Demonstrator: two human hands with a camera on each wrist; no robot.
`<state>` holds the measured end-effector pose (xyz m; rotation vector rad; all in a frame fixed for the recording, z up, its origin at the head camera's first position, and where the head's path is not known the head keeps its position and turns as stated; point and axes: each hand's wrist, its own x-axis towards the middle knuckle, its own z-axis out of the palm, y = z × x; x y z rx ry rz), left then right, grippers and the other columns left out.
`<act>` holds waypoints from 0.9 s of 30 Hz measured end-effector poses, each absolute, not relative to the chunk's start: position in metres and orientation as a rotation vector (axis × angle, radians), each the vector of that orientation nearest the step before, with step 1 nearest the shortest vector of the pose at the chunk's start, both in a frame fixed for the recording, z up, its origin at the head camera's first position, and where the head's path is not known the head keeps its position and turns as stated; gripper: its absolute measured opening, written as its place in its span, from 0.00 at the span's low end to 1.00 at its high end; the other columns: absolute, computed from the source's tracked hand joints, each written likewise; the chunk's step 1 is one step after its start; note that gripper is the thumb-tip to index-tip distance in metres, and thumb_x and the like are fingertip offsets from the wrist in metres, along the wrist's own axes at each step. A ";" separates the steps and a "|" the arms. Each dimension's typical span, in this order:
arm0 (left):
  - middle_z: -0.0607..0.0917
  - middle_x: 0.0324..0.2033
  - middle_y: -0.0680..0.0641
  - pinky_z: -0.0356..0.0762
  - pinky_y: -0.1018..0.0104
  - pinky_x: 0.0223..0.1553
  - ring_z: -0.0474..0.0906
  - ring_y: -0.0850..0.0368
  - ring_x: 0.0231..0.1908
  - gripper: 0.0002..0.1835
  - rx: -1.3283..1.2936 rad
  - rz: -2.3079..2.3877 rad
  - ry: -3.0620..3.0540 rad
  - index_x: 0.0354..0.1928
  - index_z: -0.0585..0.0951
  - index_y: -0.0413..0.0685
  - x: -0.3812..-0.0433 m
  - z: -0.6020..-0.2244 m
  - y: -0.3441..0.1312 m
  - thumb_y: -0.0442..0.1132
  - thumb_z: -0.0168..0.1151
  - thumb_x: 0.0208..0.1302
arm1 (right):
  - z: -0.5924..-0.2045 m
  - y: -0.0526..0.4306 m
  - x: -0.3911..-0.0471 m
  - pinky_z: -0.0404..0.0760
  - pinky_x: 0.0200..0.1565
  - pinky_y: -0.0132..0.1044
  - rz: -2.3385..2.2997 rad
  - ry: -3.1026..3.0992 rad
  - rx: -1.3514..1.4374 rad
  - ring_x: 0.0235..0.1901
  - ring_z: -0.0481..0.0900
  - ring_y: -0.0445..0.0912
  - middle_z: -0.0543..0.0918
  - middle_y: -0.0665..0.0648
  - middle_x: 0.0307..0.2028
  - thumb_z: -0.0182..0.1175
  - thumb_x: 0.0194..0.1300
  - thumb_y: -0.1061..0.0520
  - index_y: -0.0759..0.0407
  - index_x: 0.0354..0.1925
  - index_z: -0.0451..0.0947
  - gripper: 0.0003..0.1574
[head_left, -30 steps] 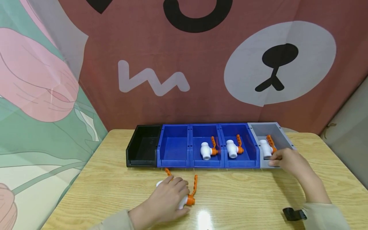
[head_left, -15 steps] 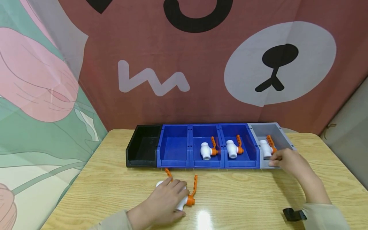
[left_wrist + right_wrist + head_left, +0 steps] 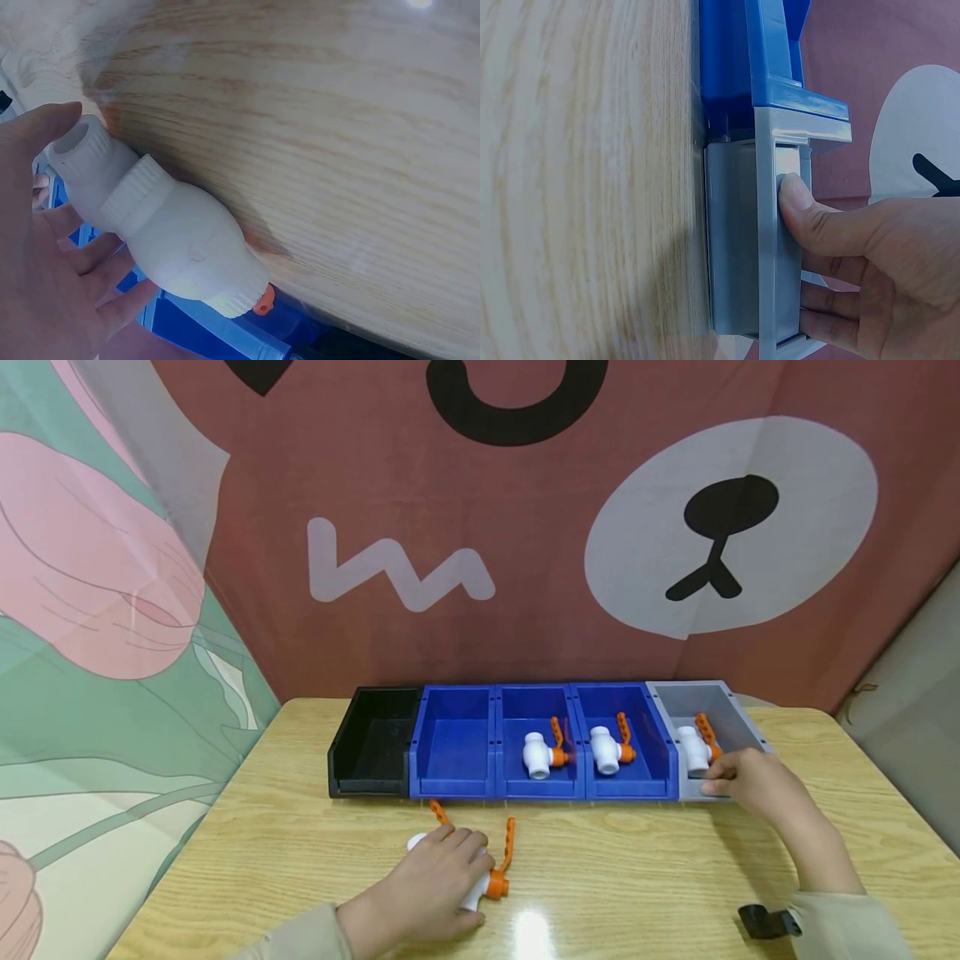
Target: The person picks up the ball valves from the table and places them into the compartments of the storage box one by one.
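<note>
Two white ball valves with orange levers lie on the table under my left hand [image 3: 431, 885]. The nearer ball valve [image 3: 474, 893] sits between its thumb and fingers, the thumb at its open end in the left wrist view. Just beyond is the other ball valve [image 3: 195, 240], partly covered by the hand in the head view. My right hand [image 3: 757, 785] reaches over the front of the grey bin [image 3: 738, 718], thumb on its front lip [image 3: 787, 255]. Its fingertips are beside a third ball valve [image 3: 693, 750] in that bin; whether they grip it is hidden.
Left of the grey bin, in one row, stand several blue bins [image 3: 456, 787] and a black bin [image 3: 375, 785]. Two blue bins each hold a ball valve [image 3: 536, 753]. A printed curtain [image 3: 525, 635] hangs behind the wooden table [image 3: 622, 877].
Between one second and half a second ago, my left thumb drew back slightly, showing more of the nearer ball valve. The right hand stays where it was.
</note>
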<state>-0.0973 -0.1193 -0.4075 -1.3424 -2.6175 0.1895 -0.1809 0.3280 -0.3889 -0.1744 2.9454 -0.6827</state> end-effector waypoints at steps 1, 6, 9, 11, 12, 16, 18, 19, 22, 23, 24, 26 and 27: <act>0.79 0.49 0.50 0.76 0.57 0.54 0.77 0.55 0.49 0.28 -1.345 0.192 -2.615 0.49 0.80 0.52 -0.098 -0.408 -0.119 0.63 0.65 0.55 | -0.389 0.328 -0.181 0.79 0.36 0.52 -0.683 2.945 -0.174 0.34 0.80 0.52 0.85 0.56 0.32 0.70 0.60 0.54 0.63 0.35 0.85 0.12; 0.80 0.48 0.50 0.77 0.59 0.52 0.77 0.56 0.47 0.28 -1.357 0.208 -2.588 0.48 0.80 0.52 -0.099 -0.407 -0.119 0.65 0.65 0.55 | -0.389 0.328 -0.181 0.79 0.35 0.52 -0.684 2.943 -0.171 0.33 0.80 0.51 0.85 0.55 0.32 0.70 0.60 0.54 0.63 0.35 0.85 0.12; 0.80 0.47 0.50 0.77 0.59 0.51 0.77 0.57 0.46 0.29 -1.369 0.224 -2.571 0.48 0.80 0.52 -0.100 -0.407 -0.119 0.66 0.65 0.55 | -0.390 0.328 -0.181 0.79 0.35 0.51 -0.684 2.944 -0.169 0.33 0.80 0.50 0.85 0.55 0.32 0.70 0.61 0.54 0.63 0.35 0.85 0.12; 0.80 0.47 0.50 0.78 0.59 0.51 0.78 0.57 0.46 0.29 -1.376 0.240 -2.559 0.48 0.80 0.52 -0.100 -0.407 -0.119 0.67 0.65 0.55 | -0.389 0.328 -0.182 0.79 0.35 0.51 -0.686 2.943 -0.170 0.32 0.79 0.50 0.85 0.56 0.32 0.70 0.61 0.55 0.63 0.35 0.85 0.11; 0.80 0.47 0.50 0.77 0.59 0.52 0.78 0.56 0.46 0.30 -1.378 0.252 -2.556 0.49 0.80 0.52 -0.100 -0.406 -0.119 0.67 0.65 0.55 | -0.389 0.328 -0.182 0.79 0.35 0.51 -0.685 2.943 -0.169 0.32 0.79 0.50 0.85 0.55 0.32 0.70 0.61 0.55 0.63 0.35 0.85 0.11; 0.79 0.47 0.50 0.77 0.58 0.53 0.77 0.56 0.46 0.31 -1.378 0.284 -2.537 0.49 0.80 0.53 -0.098 -0.408 -0.120 0.68 0.65 0.54 | -0.389 0.327 -0.182 0.79 0.34 0.50 -0.686 2.942 -0.172 0.32 0.79 0.49 0.85 0.55 0.32 0.70 0.61 0.55 0.63 0.35 0.85 0.10; 0.79 0.47 0.50 0.76 0.58 0.54 0.77 0.56 0.47 0.31 -1.373 0.299 -2.527 0.49 0.80 0.53 -0.098 -0.409 -0.120 0.68 0.64 0.54 | -0.389 0.327 -0.181 0.79 0.34 0.50 -0.683 2.944 -0.174 0.32 0.79 0.49 0.85 0.55 0.32 0.70 0.61 0.55 0.63 0.35 0.85 0.10; 0.79 0.47 0.50 0.76 0.58 0.54 0.77 0.56 0.47 0.31 -1.370 0.299 -2.521 0.48 0.80 0.53 -0.097 -0.409 -0.120 0.68 0.64 0.54 | -0.389 0.327 -0.181 0.80 0.34 0.50 -0.683 2.945 -0.176 0.32 0.79 0.49 0.85 0.55 0.31 0.70 0.61 0.55 0.62 0.34 0.85 0.10; 0.79 0.47 0.50 0.76 0.56 0.55 0.77 0.55 0.47 0.31 -1.361 0.304 -2.506 0.48 0.79 0.52 -0.097 -0.410 -0.120 0.68 0.64 0.54 | -0.389 0.327 -0.181 0.79 0.35 0.50 -0.682 2.947 -0.179 0.32 0.80 0.50 0.85 0.55 0.31 0.70 0.60 0.55 0.62 0.34 0.85 0.11; 0.79 0.48 0.49 0.76 0.56 0.56 0.78 0.54 0.48 0.31 -1.358 0.301 -2.502 0.48 0.79 0.52 -0.097 -0.410 -0.120 0.68 0.64 0.54 | -0.389 0.327 -0.181 0.79 0.35 0.51 -0.682 2.948 -0.181 0.32 0.80 0.50 0.85 0.55 0.31 0.70 0.60 0.54 0.62 0.34 0.85 0.11; 0.79 0.48 0.49 0.76 0.56 0.56 0.78 0.54 0.48 0.31 -1.355 0.293 -2.499 0.48 0.79 0.52 -0.097 -0.410 -0.120 0.68 0.64 0.54 | -0.389 0.327 -0.180 0.79 0.35 0.51 -0.681 2.949 -0.181 0.32 0.80 0.50 0.85 0.55 0.31 0.71 0.60 0.54 0.62 0.34 0.85 0.11; 0.79 0.47 0.49 0.77 0.57 0.55 0.78 0.54 0.47 0.30 -1.347 0.273 -2.496 0.47 0.79 0.52 -0.097 -0.409 -0.120 0.67 0.65 0.53 | -0.388 0.327 -0.180 0.79 0.35 0.51 -0.682 2.949 -0.180 0.32 0.80 0.50 0.85 0.55 0.31 0.71 0.60 0.54 0.62 0.34 0.85 0.11; 0.79 0.47 0.49 0.77 0.57 0.54 0.77 0.54 0.47 0.30 -1.344 0.259 -2.498 0.47 0.79 0.52 -0.097 -0.409 -0.120 0.67 0.66 0.53 | -0.389 0.327 -0.180 0.79 0.35 0.51 -0.682 2.950 -0.178 0.32 0.80 0.50 0.85 0.55 0.31 0.71 0.60 0.54 0.62 0.34 0.85 0.11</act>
